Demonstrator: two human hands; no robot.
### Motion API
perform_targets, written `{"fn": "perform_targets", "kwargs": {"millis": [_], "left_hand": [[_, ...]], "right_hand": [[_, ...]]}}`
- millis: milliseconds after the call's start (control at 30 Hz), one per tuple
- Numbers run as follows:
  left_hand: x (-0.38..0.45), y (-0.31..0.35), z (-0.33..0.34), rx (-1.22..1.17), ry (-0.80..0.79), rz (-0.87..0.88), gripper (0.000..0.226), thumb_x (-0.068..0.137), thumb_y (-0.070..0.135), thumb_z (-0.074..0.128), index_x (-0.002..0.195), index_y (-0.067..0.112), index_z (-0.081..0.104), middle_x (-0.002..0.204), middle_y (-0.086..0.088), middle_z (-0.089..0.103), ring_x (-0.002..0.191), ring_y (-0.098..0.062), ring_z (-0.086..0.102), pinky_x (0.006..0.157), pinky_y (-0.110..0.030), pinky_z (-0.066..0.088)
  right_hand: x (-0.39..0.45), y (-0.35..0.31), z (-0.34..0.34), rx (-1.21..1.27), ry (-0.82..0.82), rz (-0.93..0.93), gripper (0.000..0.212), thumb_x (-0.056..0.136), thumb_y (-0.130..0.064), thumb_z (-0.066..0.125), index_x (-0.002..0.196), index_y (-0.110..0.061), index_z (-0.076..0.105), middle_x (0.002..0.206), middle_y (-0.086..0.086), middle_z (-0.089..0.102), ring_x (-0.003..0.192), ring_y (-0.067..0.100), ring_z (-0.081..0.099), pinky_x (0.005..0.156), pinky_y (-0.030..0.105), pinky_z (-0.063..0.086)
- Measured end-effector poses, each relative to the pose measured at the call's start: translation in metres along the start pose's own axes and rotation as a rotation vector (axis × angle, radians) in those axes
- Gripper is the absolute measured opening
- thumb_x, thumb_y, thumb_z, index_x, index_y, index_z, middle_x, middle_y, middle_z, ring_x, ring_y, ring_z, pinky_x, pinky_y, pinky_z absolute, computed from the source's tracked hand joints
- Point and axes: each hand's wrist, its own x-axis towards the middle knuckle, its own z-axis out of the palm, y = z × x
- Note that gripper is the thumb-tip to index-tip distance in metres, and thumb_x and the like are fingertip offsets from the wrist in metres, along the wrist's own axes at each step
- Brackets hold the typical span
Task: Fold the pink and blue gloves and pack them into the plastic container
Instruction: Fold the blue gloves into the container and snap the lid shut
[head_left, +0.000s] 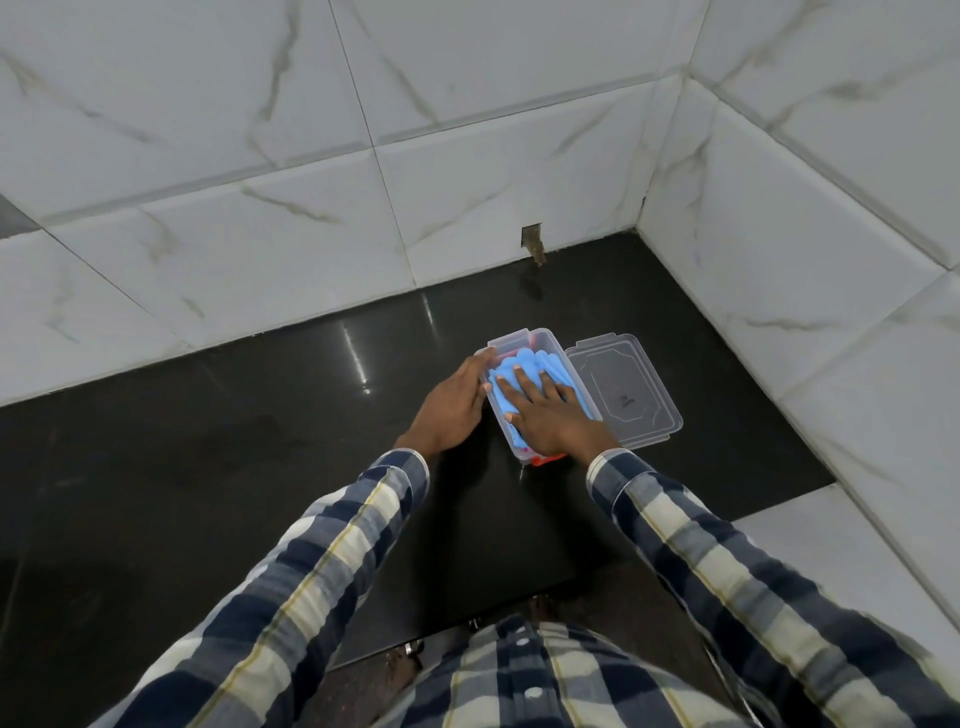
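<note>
Blue gloves (524, 371) lie inside plastic container (519, 340); right hand (550, 415) presses flat, fingers spread, on them. Left hand (454, 402) braces container's left wall. Lid (626, 389) lies right, nearer right hand.

Dark surface (208, 441): bare and open across left and near side. Tiled wall (260, 234) closing the far edge; second wall (779, 260) closing the right. Clear lid (623, 387) lying flat just right of container (524, 338). Container mouth blocked by right hand (550, 415); left flank by left hand (457, 405).
</note>
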Motion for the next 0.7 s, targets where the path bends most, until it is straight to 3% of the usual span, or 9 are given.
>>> {"fn": "perform_targets", "kwargs": {"millis": [233,367,500,600,700], "left_hand": [[0.003,0.008,-0.001,-0.043,0.012,-0.063,0.053,0.115,0.032,0.044,0.165,0.019,0.037,0.169,-0.002,0.043,0.15,-0.025,0.053,0.126,-0.041,0.043],[-0.003,0.005,-0.002,0.002,0.048,-0.055,0.045,0.113,0.026,0.047,0.158,0.017,0.048,0.16,-0.001,0.05,0.142,-0.023,0.056,0.121,-0.04,0.045],[-0.017,-0.004,0.001,0.177,0.116,-0.121,0.046,0.108,0.031,0.052,0.154,0.02,0.052,0.153,0.001,0.053,0.143,-0.024,0.045,0.12,-0.045,0.039],[-0.029,-0.008,-0.001,0.148,0.186,-0.183,0.049,0.1,0.038,0.061,0.147,0.024,0.056,0.146,0.001,0.056,0.141,-0.024,0.044,0.121,-0.048,0.036],[-0.042,-0.011,-0.003,0.164,0.242,-0.202,0.049,0.092,0.043,0.065,0.138,0.027,0.06,0.137,0.004,0.064,0.132,-0.022,0.051,0.116,-0.047,0.038]], "right_hand": [[0.001,-0.004,-0.011,-0.166,0.019,0.007,0.085,0.111,-0.044,0.045,0.169,-0.024,-0.015,0.177,0.008,-0.02,0.165,0.042,-0.006,0.132,0.059,0.007],[-0.014,-0.006,-0.012,0.056,0.217,-0.022,0.07,0.109,-0.037,0.051,0.169,-0.027,0.017,0.178,0.003,0.009,0.164,0.029,0.015,0.132,0.048,0.015],[-0.03,-0.012,-0.002,0.144,0.431,0.021,0.042,0.1,-0.032,0.066,0.141,-0.032,0.059,0.158,-0.001,0.042,0.146,0.025,0.039,0.122,0.043,0.033],[-0.033,-0.015,-0.004,0.206,0.405,0.07,0.029,0.093,-0.023,0.076,0.121,-0.03,0.069,0.137,0.0,0.057,0.133,0.024,0.05,0.111,0.037,0.046],[-0.027,-0.023,-0.014,0.199,0.313,0.058,0.03,0.092,-0.01,0.073,0.118,-0.025,0.07,0.134,0.003,0.058,0.131,0.025,0.051,0.106,0.037,0.05]]}}
